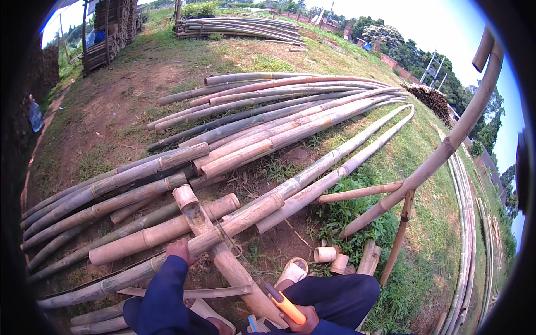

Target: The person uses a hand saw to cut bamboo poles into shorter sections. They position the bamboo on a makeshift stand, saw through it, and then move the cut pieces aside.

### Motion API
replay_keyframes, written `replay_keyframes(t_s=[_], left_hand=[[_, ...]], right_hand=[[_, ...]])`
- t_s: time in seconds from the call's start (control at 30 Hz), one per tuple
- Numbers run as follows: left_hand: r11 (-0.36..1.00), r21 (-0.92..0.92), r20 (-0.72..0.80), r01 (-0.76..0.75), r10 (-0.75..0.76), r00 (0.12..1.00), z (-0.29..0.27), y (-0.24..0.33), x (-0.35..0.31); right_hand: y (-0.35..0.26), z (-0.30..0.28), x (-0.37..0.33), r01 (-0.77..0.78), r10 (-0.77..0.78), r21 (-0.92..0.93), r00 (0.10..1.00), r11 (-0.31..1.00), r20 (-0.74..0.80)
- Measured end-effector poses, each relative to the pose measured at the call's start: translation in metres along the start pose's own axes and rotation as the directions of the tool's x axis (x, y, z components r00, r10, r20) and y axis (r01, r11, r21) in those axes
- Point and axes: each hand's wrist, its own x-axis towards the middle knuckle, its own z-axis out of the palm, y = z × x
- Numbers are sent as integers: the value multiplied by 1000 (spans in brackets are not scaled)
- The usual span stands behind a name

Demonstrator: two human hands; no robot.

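Observation:
A long bamboo pole (128,279) slants up from the lower left and rests across a thick, notched bamboo piece (237,273). My left hand (180,250) is closed over this pole, just left of the crossing. In my right hand (304,319), low in the middle, is an orange-handled tool (290,307) with a dark front end. A thin dark line runs from that end toward the pole; whether it is a blade I cannot tell. Beside the crossing lies a shorter thick bamboo length (145,238). A split bamboo strip (192,292) lies across near my left forearm.
Many cut bamboo poles (279,125) lie piled ahead, with another stack (240,28) farther back. A large slanting bamboo pole (424,170) rises at right on props. Short bamboo offcuts (325,255) lie near my sandalled foot (294,271). A plastic bottle (35,114) is at far left.

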Motion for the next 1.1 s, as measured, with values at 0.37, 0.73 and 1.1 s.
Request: replay_keyframes(t_s=[0.37, 0.73, 1.1], left_hand=[[1000, -7, -26, -8, 8, 1000, 2, -23, 1], [1000, 18, 65, 8, -9, 998, 3, -1, 8], [998, -48, 86, 50, -46, 995, -19, -3, 0]], right_hand=[[27, 68, 96, -91, 88, 95, 995, 991, 35], [25, 77, 157, -118, 118, 84, 993, 989, 12], [-14, -8, 22, -149, 148, -7, 982, 989, 113]])
